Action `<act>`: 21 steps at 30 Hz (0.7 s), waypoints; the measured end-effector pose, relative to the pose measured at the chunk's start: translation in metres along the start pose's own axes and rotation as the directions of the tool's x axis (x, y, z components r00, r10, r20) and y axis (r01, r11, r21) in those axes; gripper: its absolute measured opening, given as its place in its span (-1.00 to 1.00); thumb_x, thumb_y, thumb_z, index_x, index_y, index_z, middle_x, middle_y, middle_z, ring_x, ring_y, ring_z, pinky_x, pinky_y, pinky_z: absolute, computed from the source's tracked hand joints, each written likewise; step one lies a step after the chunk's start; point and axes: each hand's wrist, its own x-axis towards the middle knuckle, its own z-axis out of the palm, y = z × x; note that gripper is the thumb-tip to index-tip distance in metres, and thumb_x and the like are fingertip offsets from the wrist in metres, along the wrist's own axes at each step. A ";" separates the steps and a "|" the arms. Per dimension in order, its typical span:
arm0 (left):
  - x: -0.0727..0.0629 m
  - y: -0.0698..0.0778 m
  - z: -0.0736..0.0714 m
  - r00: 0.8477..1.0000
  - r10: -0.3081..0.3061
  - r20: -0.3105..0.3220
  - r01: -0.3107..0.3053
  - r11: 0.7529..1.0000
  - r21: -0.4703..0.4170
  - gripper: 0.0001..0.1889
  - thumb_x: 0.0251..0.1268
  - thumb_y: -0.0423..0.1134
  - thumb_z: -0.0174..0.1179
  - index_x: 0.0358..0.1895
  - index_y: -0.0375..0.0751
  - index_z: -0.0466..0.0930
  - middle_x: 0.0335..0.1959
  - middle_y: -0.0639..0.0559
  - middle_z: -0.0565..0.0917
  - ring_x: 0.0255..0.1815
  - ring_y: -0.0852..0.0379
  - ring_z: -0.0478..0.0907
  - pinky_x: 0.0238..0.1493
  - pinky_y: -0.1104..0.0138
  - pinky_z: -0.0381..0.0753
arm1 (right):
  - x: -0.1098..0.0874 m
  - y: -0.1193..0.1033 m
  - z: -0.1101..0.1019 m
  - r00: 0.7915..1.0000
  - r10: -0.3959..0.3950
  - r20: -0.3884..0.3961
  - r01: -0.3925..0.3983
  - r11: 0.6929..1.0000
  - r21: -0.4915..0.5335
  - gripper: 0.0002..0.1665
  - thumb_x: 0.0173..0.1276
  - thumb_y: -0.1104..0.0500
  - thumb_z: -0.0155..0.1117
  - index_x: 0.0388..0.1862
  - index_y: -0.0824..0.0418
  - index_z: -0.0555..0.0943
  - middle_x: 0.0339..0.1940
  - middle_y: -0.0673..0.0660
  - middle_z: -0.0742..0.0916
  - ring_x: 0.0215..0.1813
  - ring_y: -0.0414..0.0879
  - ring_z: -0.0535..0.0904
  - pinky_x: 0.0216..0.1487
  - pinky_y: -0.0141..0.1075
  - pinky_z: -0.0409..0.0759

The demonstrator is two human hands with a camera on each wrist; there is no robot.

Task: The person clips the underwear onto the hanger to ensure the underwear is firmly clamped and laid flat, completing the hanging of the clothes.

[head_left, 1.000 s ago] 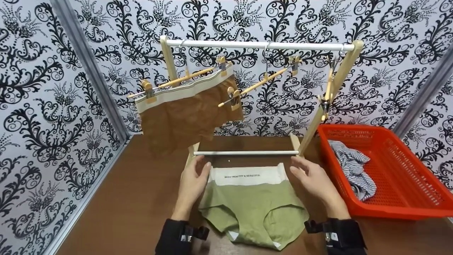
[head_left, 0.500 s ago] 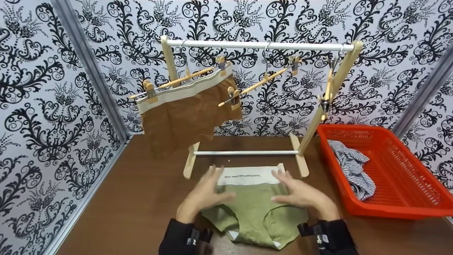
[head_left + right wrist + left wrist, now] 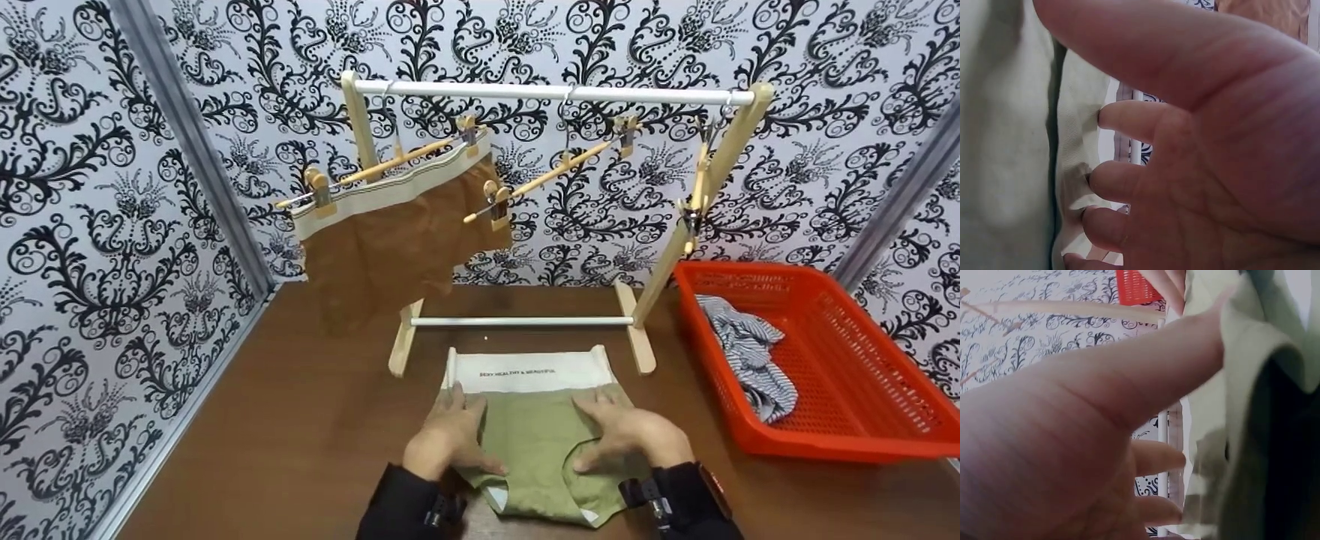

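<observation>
A pair of green underpants (image 3: 529, 427) with a white printed waistband (image 3: 525, 371) lies flat on the brown table, waistband toward the rack. My left hand (image 3: 450, 435) rests on its left side, fingers spread. In the left wrist view, the left thumb (image 3: 1185, 343) meets a fold of the green cloth (image 3: 1241, 382), its tip partly hidden. On the right side lies my right hand (image 3: 630, 435), fingers apart and thumb near the leg opening. The right wrist view has the right fingertips (image 3: 1109, 177) touching the cloth.
Behind stands a wooden rack (image 3: 555, 92) with a white rail. Brown shorts (image 3: 397, 240) hang from a clip hanger at left; two more clip hangers, including the middle hanger (image 3: 562, 169), hang bare. A red basket (image 3: 862, 375) at right holds a striped cloth (image 3: 750, 360).
Both hands have come down and nearer from beside the waistband, passing over the underpants, and now rest on the green cloth at its two sides.
</observation>
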 end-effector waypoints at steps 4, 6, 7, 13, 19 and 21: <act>-0.001 0.007 0.000 0.998 -0.060 0.009 0.059 0.995 0.086 0.15 -0.11 0.28 0.56 0.56 -0.12 0.23 0.59 -0.45 -0.03 0.56 -0.47 -0.04 0.50 -0.10 0.11 | -0.002 -0.002 -0.002 0.999 -0.042 0.013 0.043 0.998 -0.044 0.24 0.03 -0.12 0.66 0.58 0.28 0.23 0.55 0.62 0.03 0.59 0.46 -0.15 0.50 0.29 -0.07; -0.001 0.008 0.000 0.998 -0.070 0.009 0.068 0.991 0.112 0.15 -0.12 0.32 0.54 0.56 -0.11 0.24 0.59 -0.44 0.00 0.56 -0.46 -0.03 0.50 -0.09 0.11 | -0.002 -0.002 -0.003 0.998 -0.058 0.022 0.059 0.997 -0.056 0.24 0.05 -0.13 0.65 0.57 0.31 0.24 0.54 0.64 0.03 0.58 0.48 -0.15 0.50 0.29 -0.08; -0.001 0.009 0.001 0.998 -0.068 0.008 0.067 0.990 0.123 0.15 -0.12 0.33 0.54 0.56 -0.11 0.24 0.58 -0.43 0.02 0.56 -0.45 -0.03 0.50 -0.08 0.11 | -0.003 -0.002 -0.003 0.998 -0.059 0.024 0.060 0.997 -0.057 0.24 0.05 -0.13 0.65 0.57 0.31 0.24 0.54 0.64 0.03 0.58 0.48 -0.15 0.51 0.28 -0.08; 0.000 0.010 0.002 0.998 -0.062 0.018 0.058 0.983 0.172 0.13 -0.11 0.38 0.50 0.54 -0.10 0.28 0.55 -0.41 0.13 0.56 -0.43 0.01 0.49 -0.09 0.15 | -0.006 -0.001 -0.004 0.998 -0.055 0.005 0.055 0.997 -0.048 0.24 0.01 -0.11 0.68 0.57 0.27 0.26 0.53 0.64 0.09 0.57 0.48 -0.08 0.50 0.27 -0.02; 0.001 0.011 0.007 1.000 -0.027 0.010 0.025 0.979 0.203 0.13 -0.13 0.42 0.48 0.51 -0.13 0.33 0.53 -0.40 0.20 0.52 -0.44 0.10 0.45 -0.10 0.22 | -0.009 0.000 -0.001 1.000 -0.018 0.002 0.018 0.998 -0.056 0.27 -0.04 -0.07 0.71 0.58 0.24 0.25 0.54 0.63 0.08 0.57 0.46 -0.06 0.49 0.27 0.02; 0.001 0.011 0.008 1.000 -0.016 -0.010 0.018 0.981 0.194 0.12 -0.15 0.42 0.49 0.49 -0.14 0.36 0.52 -0.42 0.21 0.51 -0.45 0.12 0.44 -0.11 0.25 | -0.009 0.000 0.000 1.000 -0.002 0.000 0.002 0.998 -0.057 0.28 -0.06 -0.04 0.71 0.59 0.22 0.24 0.55 0.62 0.06 0.58 0.46 -0.08 0.50 0.26 0.00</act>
